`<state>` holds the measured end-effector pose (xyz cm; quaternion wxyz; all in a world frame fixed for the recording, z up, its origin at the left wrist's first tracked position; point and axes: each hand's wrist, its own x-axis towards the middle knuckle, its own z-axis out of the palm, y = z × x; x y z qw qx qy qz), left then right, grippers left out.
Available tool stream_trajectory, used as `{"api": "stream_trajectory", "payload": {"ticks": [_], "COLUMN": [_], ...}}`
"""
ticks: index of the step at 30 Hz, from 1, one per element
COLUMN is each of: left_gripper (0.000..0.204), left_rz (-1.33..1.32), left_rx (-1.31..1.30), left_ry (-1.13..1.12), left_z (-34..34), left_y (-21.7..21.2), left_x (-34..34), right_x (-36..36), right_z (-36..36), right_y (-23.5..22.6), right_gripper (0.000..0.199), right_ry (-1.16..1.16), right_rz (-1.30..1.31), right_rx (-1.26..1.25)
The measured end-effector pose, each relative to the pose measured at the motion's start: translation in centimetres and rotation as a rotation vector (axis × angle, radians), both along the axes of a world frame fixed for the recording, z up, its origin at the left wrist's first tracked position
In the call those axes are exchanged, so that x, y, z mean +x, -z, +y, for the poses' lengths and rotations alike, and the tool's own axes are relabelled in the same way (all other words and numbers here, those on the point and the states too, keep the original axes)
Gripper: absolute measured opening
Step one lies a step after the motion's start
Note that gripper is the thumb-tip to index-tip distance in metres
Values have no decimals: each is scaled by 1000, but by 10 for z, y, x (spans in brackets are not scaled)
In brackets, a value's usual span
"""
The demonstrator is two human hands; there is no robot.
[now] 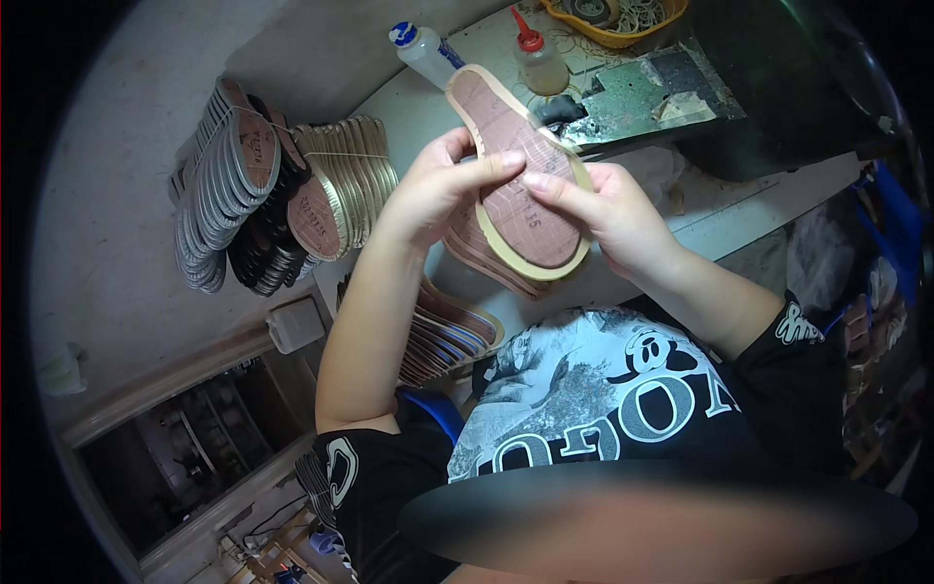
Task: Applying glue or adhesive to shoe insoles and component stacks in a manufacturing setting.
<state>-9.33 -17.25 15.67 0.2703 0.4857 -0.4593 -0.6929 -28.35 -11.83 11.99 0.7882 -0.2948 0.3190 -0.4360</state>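
Note:
Between my two hands is a shoe insole (pixel 516 165), held up over the table with its heel end toward the far left. A reddish-brown board covers its face, and a pale yellow border shows around it. My left hand (pixel 452 180) grips its left edge, thumb laid on the face and fingers behind. On the opposite edge, my right hand (pixel 608 209) pinches it the same way, the thumb tips close together near the middle. Partly hidden beneath are more brown insoles (pixel 477 248) on the table. A stack of dark insoles (pixel 448 336) leans by my left forearm.
Tied bundles of silver insoles (pixel 219 195) and gold insoles (pixel 355 165) stand at the left. A white bottle (pixel 425 54), a red-tipped glue bottle (pixel 541 68) and a yellow basket (pixel 623 37) sit at the back. A green board (pixel 652 97) lies right of them on the white table (pixel 720 224).

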Motion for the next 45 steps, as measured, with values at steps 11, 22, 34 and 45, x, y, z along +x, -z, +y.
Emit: {"api": "stream_trajectory", "payload": {"ticks": [11, 22, 34, 45], "left_gripper": [102, 45, 39, 50], "left_rz": [-422, -410, -486, -506], "left_rx": [-215, -283, -215, -30], "left_ry": [-235, 604, 190, 115], "left_z": [-14, -79, -25, 8], "left_y": [-9, -17, -12, -14], "left_x": [-2, 16, 27, 5], "right_x": [1, 14, 0, -13], "right_z": [25, 6, -8, -12], "right_y": [-5, -7, -20, -13], "right_gripper": [26, 32, 43, 31], "right_ry": [-138, 55, 5, -123], "right_rz": [-1, -39, 31, 251], "right_rx": [185, 121, 148, -37]}}
